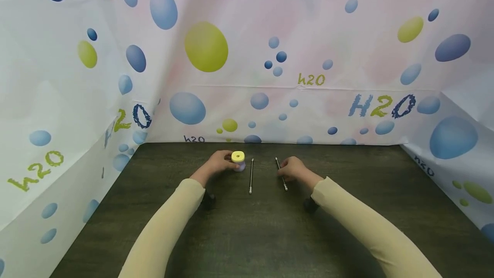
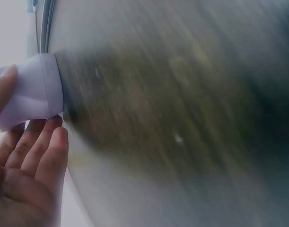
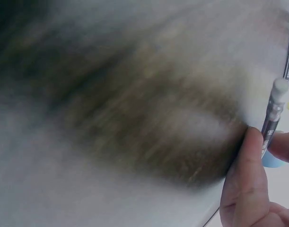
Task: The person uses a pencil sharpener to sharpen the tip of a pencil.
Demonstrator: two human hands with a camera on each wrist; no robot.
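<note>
My left hand (image 1: 219, 162) holds a small pale-lavender container (image 1: 240, 165) with a yellow top that has a dark spot in its middle. In the left wrist view, the thumb lies on one side of the lavender body (image 2: 38, 90) and the fingers on the other. Between thumb and fingers, my right hand (image 1: 294, 169) pinches a thin dark pen-like stick (image 1: 285, 185) with whitish ends. Its pale rounded tip (image 3: 279, 90) shows close up in the right wrist view. A second similar stick (image 1: 251, 177) lies on the table between the hands, just right of the container.
Both hands work over a dark wood-grain table (image 1: 247, 235). Behind and beside it hangs a white sheet (image 1: 247, 25) with blue and green dots and H2O lettering. A dark wrist strap (image 1: 310, 205) shows under the right sleeve.
</note>
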